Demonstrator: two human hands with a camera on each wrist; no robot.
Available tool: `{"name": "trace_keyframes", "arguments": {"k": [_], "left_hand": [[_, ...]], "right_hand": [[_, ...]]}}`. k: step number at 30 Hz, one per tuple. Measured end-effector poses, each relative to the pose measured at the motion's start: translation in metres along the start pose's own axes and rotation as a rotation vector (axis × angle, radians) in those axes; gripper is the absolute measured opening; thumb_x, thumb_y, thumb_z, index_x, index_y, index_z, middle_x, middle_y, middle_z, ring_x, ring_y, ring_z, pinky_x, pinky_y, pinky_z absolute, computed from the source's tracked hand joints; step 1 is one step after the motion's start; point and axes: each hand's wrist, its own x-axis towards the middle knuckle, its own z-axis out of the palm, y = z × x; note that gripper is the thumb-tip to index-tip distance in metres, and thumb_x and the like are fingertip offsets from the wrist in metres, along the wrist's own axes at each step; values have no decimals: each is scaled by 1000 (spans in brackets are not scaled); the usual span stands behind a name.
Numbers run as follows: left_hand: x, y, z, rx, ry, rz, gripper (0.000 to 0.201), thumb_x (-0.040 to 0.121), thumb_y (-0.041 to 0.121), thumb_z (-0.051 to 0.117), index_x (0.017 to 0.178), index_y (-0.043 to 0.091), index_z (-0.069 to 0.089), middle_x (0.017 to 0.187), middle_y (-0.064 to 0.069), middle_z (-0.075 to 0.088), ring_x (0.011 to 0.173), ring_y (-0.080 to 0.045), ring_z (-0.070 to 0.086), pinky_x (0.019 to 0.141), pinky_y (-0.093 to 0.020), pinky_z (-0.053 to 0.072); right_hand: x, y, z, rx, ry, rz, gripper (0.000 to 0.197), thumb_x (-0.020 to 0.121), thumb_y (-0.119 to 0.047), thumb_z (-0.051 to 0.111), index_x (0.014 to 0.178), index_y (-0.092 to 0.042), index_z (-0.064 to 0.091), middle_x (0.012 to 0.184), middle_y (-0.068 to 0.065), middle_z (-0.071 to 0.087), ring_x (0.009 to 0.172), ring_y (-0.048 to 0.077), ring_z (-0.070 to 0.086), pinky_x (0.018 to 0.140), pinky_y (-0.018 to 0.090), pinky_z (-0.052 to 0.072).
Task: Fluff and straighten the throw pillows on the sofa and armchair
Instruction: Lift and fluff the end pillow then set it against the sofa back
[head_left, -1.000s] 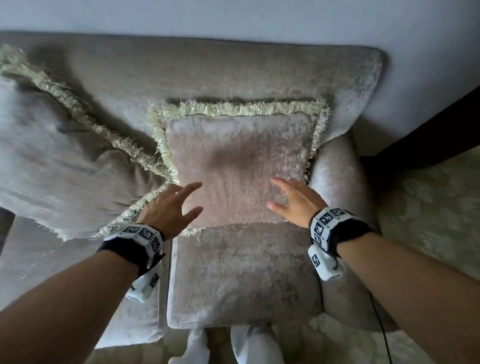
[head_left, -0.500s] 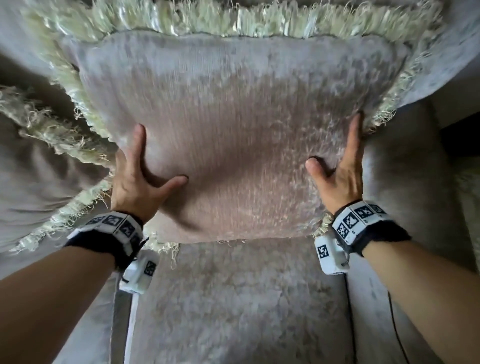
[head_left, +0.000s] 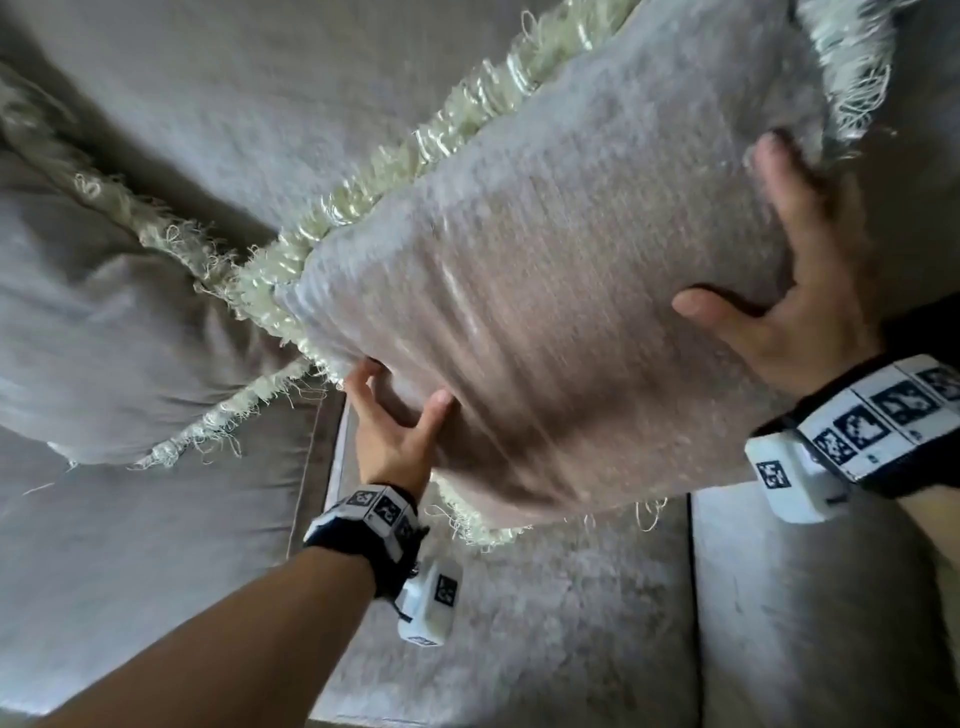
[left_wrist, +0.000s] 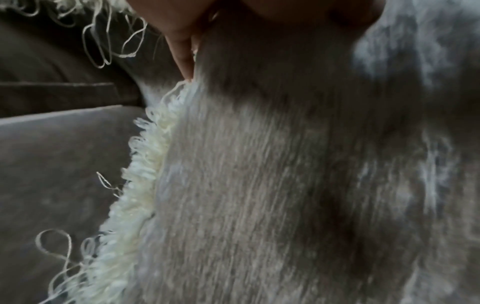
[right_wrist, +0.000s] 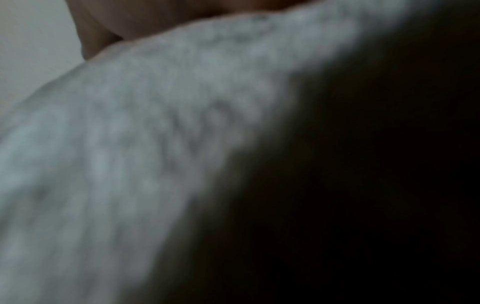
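Sofa (head_left: 182, 104): grey-beige plush, fills the head view; seat cushion (head_left: 545, 623) lies below the hands. A second fringed pillow (head_left: 114, 332) leans at the left, against the backrest, just beside the one in hand. Held pillow (head_left: 561, 291): square, pale fringe on its edges, lifted clear of the seat and tilted, its left corner low, its right side high toward the upper right of the view. It sits between the two hands, so each palm faces inward across its width. Left hand (head_left: 397, 431): at the lower left corner, thumb on the front face, fingers curled round behind the edge, so it grips the pillow there. Right hand (head_left: 795, 291): on the right side, higher up, fingers straight along the edge, thumb spread across the front; pressing, not pinching. Right wrist view is blurred and half dark, shows only fabric. Judgement: fluffing step under way; a squeeze inward from both sides would plump it.
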Motion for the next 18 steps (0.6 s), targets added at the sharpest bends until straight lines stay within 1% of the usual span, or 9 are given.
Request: {"name": "trace_keyframes", "arguments": {"k": [1,3,4,6,9,12,14,16,18], "left_hand": [[-8,3,4,-11,16,-27,85,71,58,71,135,15,35,108,3,54,101,-19,57,93,-36,46],[-21,4,13,-54,66,-91,86,68,69,59,129,13,37,97,-5,55,89,-24,55,88,-42,48],[-25,3,17,-79,84,-125,85,68,71,57,128,14,38,92,-2,53,85,-22,54,89,-45,50],[-26,-3,24,-103,91,-176,81,70,74,56,125,17,37,85,6,50,79,-17,52,93,-50,51],[-22,-12,32,-108,48,-230,72,72,76,55,121,29,34,94,-8,58,95,-32,63,98,-58,51],[-12,-18,41,-136,15,-241,70,70,76,54,119,29,34,103,-19,60,111,-43,61,101,-59,48],[-3,-24,50,-175,6,-247,76,69,76,53,123,26,33,123,-31,57,119,-44,57,105,-58,46],[6,-26,55,-211,12,-268,76,66,76,52,122,27,31,129,-24,55,120,-36,56,107,-52,44],[14,-31,65,-239,36,-281,80,65,76,52,122,24,30,124,-15,52,116,-29,55,105,-47,43]], "right_hand": [[6,-4,-7,-11,-13,-26,95,73,-78,68,151,-60,17,156,19,33,145,24,38,122,43,29],[13,-11,-16,-68,-37,-89,99,74,-70,72,156,-44,25,151,19,36,139,24,44,121,24,27],[15,-14,-19,-91,-51,-113,99,73,-67,73,157,-37,28,149,16,37,136,25,46,117,14,24],[19,-18,-19,-106,-67,-133,99,73,-63,73,157,-35,28,145,2,34,134,23,47,112,6,20],[24,-20,-9,-122,-83,-142,95,75,-61,73,156,-33,32,141,-12,31,134,21,45,110,18,29],[27,-8,4,-145,-99,-84,92,76,-60,71,156,-35,33,143,7,39,131,25,47,107,29,36],[26,6,14,-156,-108,-44,92,77,-62,68,157,-37,30,141,13,39,129,28,48,107,38,41],[25,16,24,-153,-96,-45,91,79,-64,67,157,-38,27,142,14,38,130,30,47,106,45,43],[27,25,32,-157,-76,-62,89,82,-66,65,157,-37,27,146,16,35,132,32,46,106,41,40]]}}
